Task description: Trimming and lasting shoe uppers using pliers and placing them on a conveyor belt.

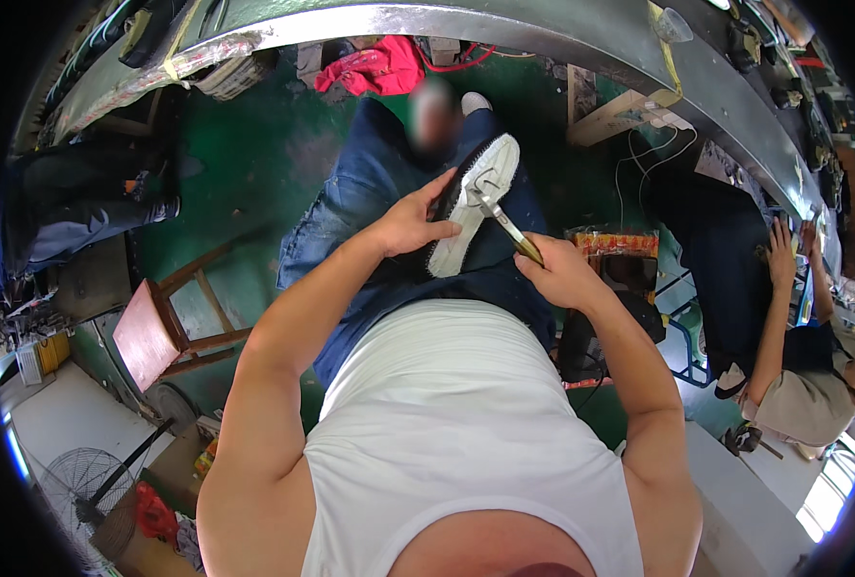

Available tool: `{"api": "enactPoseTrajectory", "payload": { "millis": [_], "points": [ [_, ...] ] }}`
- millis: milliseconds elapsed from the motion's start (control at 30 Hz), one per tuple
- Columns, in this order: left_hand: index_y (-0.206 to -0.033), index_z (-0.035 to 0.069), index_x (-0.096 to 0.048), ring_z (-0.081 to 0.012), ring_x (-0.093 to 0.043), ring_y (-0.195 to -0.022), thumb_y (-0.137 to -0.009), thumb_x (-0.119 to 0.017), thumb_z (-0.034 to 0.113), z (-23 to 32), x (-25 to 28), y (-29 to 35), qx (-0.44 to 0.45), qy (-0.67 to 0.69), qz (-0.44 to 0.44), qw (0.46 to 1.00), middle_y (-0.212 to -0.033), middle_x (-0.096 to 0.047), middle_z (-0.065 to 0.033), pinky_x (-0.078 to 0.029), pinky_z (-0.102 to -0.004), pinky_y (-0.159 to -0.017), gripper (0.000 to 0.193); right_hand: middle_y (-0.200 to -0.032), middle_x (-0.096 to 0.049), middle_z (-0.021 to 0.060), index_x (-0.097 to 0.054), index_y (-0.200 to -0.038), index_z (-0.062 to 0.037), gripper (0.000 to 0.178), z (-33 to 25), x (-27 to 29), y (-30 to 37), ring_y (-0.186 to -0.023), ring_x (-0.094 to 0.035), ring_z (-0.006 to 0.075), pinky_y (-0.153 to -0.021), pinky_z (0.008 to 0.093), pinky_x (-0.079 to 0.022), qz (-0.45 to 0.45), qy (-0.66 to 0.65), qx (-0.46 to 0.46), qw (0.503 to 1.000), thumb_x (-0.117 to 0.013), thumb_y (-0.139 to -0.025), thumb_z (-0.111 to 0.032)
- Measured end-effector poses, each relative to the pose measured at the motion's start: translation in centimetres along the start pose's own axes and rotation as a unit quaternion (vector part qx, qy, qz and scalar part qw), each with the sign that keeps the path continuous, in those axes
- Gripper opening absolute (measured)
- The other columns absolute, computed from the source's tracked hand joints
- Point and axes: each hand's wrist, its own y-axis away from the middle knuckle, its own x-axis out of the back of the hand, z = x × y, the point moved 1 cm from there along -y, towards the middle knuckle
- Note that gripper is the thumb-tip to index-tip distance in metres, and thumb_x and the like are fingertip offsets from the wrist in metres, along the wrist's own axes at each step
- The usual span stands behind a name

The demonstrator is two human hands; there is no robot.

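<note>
A shoe (498, 165) lies sole up over my lap, with a whitish underside and a dark upper showing along its edge. My left hand (415, 219) grips it from the left side, thumb on the pale underside and fingers against the dark upper. In my right hand (555, 272) is a pair of metal pliers (504, 225) with yellowish handles, the fingers closed round them. Their jaws reach the middle of the underside, by a thin dark curved piece. Whether the jaws pinch it is too small to tell.
A long grey bench (351, 24) curves across the far side. On the left stands a wooden stool (150, 332), with a fan (86, 490) nearer. Pink cloth (379, 65) lies on the green floor. At right, a co-worker's hands (781, 255) are at the bench.
</note>
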Motion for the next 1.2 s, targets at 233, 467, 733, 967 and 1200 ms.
{"api": "enactPoseTrajectory", "payload": {
  "millis": [233, 467, 733, 967, 1200],
  "points": [
    [-0.158, 0.009, -0.009, -0.0179, -0.034, -0.138, -0.089, -0.068, 0.002, -0.2, -1.5, 0.4, -0.02, -0.02, 0.055, 0.998, -0.152, -0.036, -0.0098, -0.027, -0.0311, -0.114, 0.092, -0.1, -0.065, 0.0181, -0.058, -0.109, 0.0026, 0.025, -0.2, -0.1, -1.5, -0.089, -0.064, 0.0386, -0.08, 0.044, -0.053, 0.196, 0.275, 0.179, 0.924, -0.061, -0.09, -0.014],
    [-0.158, 0.009, -0.007, -0.0192, -0.043, -0.132, -0.089, -0.069, 0.007, 0.6, -1.1, 0.6, 0.05, 0.075, 0.054, 0.994, -0.149, -0.04, -0.014, -0.032, -0.0303, -0.111, 0.094, -0.083, -0.061, 0.0188, -0.059, -0.1, -0.002, 0.016, -2.1, 0.5, -3.4, -0.076, -0.061, 0.0359, -0.07, 0.0419, -0.047, 0.054, -0.021, 0.143, 0.988, -0.062, -0.088, -0.012],
    [-0.159, 0.013, -0.003, -0.0182, -0.038, -0.135, -0.091, -0.066, 0.004, 0.1, -1.2, 0.5, 0.024, -0.003, 0.049, 0.998, -0.152, -0.037, -0.0108, -0.029, -0.0313, -0.113, 0.093, -0.075, -0.061, 0.0195, -0.057, -0.093, -0.0006, 0.016, -1.4, 2.2, -4.2, -0.073, -0.061, 0.0368, -0.07, 0.0423, -0.047, -0.1, 0.028, -0.029, 0.994, -0.063, -0.088, -0.015],
    [-0.158, 0.01, -0.001, -0.0213, -0.035, -0.138, -0.091, -0.067, 0.009, 0.0, -1.4, 0.6, 0.023, -0.04, 0.038, 0.998, -0.153, -0.034, -0.0145, -0.027, -0.0319, -0.114, 0.094, -0.083, -0.062, 0.0206, -0.057, -0.094, 0.0012, 0.018, -1.5, 1.6, -4.1, -0.083, -0.063, 0.0372, -0.075, 0.0423, -0.048, -0.045, 0.004, 0.008, 0.999, -0.062, -0.088, -0.015],
    [-0.149, 0.004, -0.037, -0.0239, -0.041, -0.136, -0.103, -0.028, 0.058, -0.1, -0.4, -0.6, 0.09, 0.24, 0.104, 0.961, -0.147, -0.045, -0.0147, -0.033, -0.0338, -0.112, 0.071, -0.086, -0.066, 0.0258, -0.058, -0.094, 0.0044, 0.031, -4.3, 1.7, -5.9, -0.085, -0.065, 0.0427, -0.076, 0.0483, -0.051, -0.101, 0.149, -0.026, 0.983, -0.058, -0.094, -0.027]
  ]
}}
